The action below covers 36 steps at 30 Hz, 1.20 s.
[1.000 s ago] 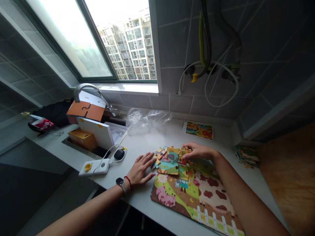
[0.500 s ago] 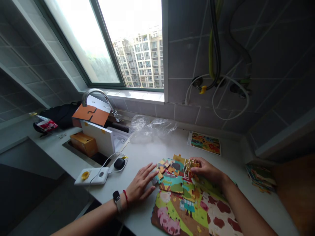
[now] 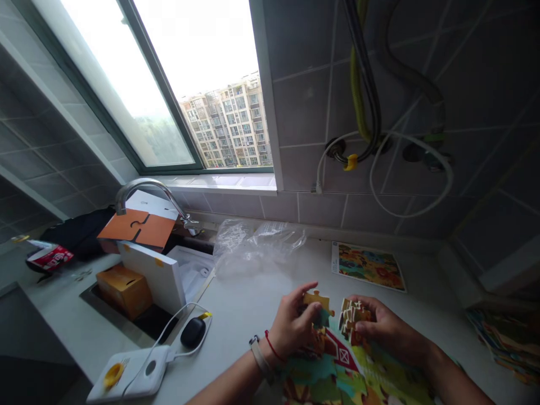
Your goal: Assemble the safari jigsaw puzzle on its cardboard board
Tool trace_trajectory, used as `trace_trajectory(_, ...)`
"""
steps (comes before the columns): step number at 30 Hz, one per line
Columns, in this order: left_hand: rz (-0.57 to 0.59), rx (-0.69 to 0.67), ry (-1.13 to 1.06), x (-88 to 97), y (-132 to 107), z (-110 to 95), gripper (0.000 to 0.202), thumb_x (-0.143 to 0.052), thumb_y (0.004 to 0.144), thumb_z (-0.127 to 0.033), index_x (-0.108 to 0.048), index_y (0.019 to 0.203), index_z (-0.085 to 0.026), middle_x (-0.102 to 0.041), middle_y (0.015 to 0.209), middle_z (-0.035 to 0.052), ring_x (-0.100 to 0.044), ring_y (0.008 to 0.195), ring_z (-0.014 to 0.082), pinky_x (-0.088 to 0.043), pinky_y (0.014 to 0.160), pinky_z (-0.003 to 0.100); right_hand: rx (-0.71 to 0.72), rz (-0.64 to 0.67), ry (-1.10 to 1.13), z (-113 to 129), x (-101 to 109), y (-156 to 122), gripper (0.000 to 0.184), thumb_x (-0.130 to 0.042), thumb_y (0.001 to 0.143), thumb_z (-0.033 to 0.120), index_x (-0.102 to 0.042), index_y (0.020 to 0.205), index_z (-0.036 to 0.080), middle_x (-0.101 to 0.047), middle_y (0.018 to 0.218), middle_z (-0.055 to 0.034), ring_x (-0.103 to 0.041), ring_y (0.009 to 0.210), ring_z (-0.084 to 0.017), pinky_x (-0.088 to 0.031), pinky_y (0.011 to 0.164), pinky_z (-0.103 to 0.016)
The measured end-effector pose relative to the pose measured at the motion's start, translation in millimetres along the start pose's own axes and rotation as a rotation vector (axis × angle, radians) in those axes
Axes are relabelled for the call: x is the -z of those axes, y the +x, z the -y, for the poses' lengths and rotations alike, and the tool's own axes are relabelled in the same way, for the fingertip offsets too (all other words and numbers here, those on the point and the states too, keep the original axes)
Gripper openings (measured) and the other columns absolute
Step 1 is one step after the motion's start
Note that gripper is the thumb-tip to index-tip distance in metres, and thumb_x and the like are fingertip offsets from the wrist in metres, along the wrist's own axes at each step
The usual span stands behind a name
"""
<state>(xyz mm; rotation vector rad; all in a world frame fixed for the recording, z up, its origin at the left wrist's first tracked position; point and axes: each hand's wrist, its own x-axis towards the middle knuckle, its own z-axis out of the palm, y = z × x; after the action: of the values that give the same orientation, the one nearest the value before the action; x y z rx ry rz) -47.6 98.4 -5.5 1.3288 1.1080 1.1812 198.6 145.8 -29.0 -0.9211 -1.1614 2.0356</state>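
My left hand point(image 3: 293, 328) pinches a yellow-and-teal puzzle piece point(image 3: 319, 305) and holds it up above the countertop. My right hand point(image 3: 386, 331) is closed round a small stack of puzzle pieces point(image 3: 351, 318), just right of the left hand. Below both hands lies the partly assembled farm puzzle point(image 3: 346, 371), with a red barn showing between my wrists. A watch and a red cord sit on my left wrist.
A printed reference picture point(image 3: 368, 266) lies at the back right, crumpled clear plastic point(image 3: 253, 243) at the back middle. Left are a sink with boxes point(image 3: 126, 289), a faucet point(image 3: 145, 188), a white power bank point(image 3: 133, 374) and a black earbud case point(image 3: 193, 332). More pieces point(image 3: 502, 337) lie far right.
My left hand left the counter and picked up a single piece. My right hand lifted with its stack of pieces. The camera tilted up, so less of the puzzle shows.
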Motion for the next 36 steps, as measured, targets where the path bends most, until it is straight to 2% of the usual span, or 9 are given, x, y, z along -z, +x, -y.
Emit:
trace_trajectory(3,-0.114,-0.014,0.066,5.3,-4,7,0.066,-0.066,0.099,-0.059,-0.058,0.146,-0.014,-0.058,0.073,-0.0009,-0.051,0.061,0.0107,-0.046,0.059,0.022,0.034,-0.022,-0.002,4,-6,3,0.062,-0.098,0.066,0.045,-0.067,0.113,0.021,-0.078,0.088,-0.0053,-0.075,0.075,-0.023,-0.060,0.074,-0.036)
trace_trajectory(6,-0.125,-0.096,0.291,4.8,-7,11,0.057,-0.058,0.104,-0.050,-0.055,0.150,-0.016,-0.063,0.074,0.0000,-0.055,0.062,0.0129,-0.052,0.064,0.025,0.088,-0.063,-0.051,9,-13,6,0.058,-0.094,0.073,0.047,-0.065,0.117,0.021,-0.078,0.088,-0.0063,-0.076,0.078,-0.023,-0.059,0.075,-0.035)
trace_trajectory(10,-0.028,-0.131,0.369,1.6,-13,10,0.053,-0.045,0.111,-0.041,-0.046,0.159,-0.020,-0.074,0.123,0.0128,-0.071,0.107,0.0224,-0.057,0.102,0.040,0.208,0.009,-0.250,13,-24,9,0.047,-0.086,0.082,0.052,-0.073,0.114,0.020,-0.075,0.102,-0.0095,-0.075,0.092,-0.026,-0.060,0.086,-0.039)
trace_trajectory(14,0.148,-0.169,0.360,4.2,-16,8,0.064,-0.051,0.108,-0.042,-0.033,0.167,-0.023,-0.059,0.153,0.0161,-0.058,0.140,0.0289,-0.045,0.121,0.049,0.387,0.028,-0.530,12,-37,11,0.031,-0.078,0.090,0.046,-0.080,0.109,0.022,-0.068,0.113,-0.0099,-0.070,0.108,-0.027,-0.056,0.097,-0.038)
trace_trajectory(17,0.200,-0.203,0.408,6.4,-13,9,0.081,-0.069,0.099,-0.039,-0.028,0.168,-0.026,-0.060,0.152,0.0161,-0.061,0.137,0.0308,-0.049,0.118,0.050,0.464,-0.065,-0.593,4,-39,13,0.025,-0.078,0.089,0.041,-0.079,0.107,0.023,-0.066,0.111,-0.0086,-0.069,0.107,-0.026,-0.056,0.095,-0.036)
trace_trajectory(23,0.147,-0.231,0.580,6.2,-14,7,0.059,-0.057,0.102,-0.024,-0.042,0.160,-0.022,-0.069,0.137,0.0151,-0.068,0.123,0.0287,-0.057,0.107,0.048,0.578,-0.259,-0.704,-8,-36,16,0.028,-0.079,0.078,0.022,-0.066,0.102,0.025,-0.064,0.109,-0.0050,-0.066,0.102,-0.025,-0.055,0.087,-0.033)
trace_trajectory(29,0.232,-0.227,0.723,2.8,-17,-3,0.064,-0.061,0.098,-0.022,-0.042,0.159,-0.022,-0.067,0.138,0.0146,-0.062,0.125,0.0296,-0.052,0.110,0.049,0.544,-0.133,-0.825,-3,-45,11,0.040,-0.080,0.080,0.028,-0.063,0.116,0.024,-0.065,0.119,-0.0091,-0.063,0.114,-0.030,-0.051,0.101,-0.040)
trace_trajectory(33,0.215,-0.257,0.824,0.6,-18,-8,0.056,-0.055,0.099,-0.018,-0.046,0.154,-0.023,-0.065,0.141,0.0127,-0.054,0.136,0.0309,-0.045,0.116,0.053,0.503,-0.084,-0.865,0,-46,10,0.031,-0.075,0.083,0.024,-0.064,0.112,0.024,-0.066,0.116,-0.0085,-0.064,0.109,-0.029,-0.052,0.096,-0.038)
trace_trajectory(36,0.185,-0.267,0.826,2.6,-16,-10,0.042,-0.053,0.102,-0.021,-0.055,0.144,-0.024,-0.068,0.132,0.0117,-0.058,0.128,0.0298,-0.048,0.112,0.052,0.459,-0.071,-0.823,2,-43,11,0.026,-0.075,0.083,0.024,-0.065,0.107,0.023,-0.068,0.107,-0.0061,-0.066,0.100,-0.026,-0.052,0.089,-0.035)
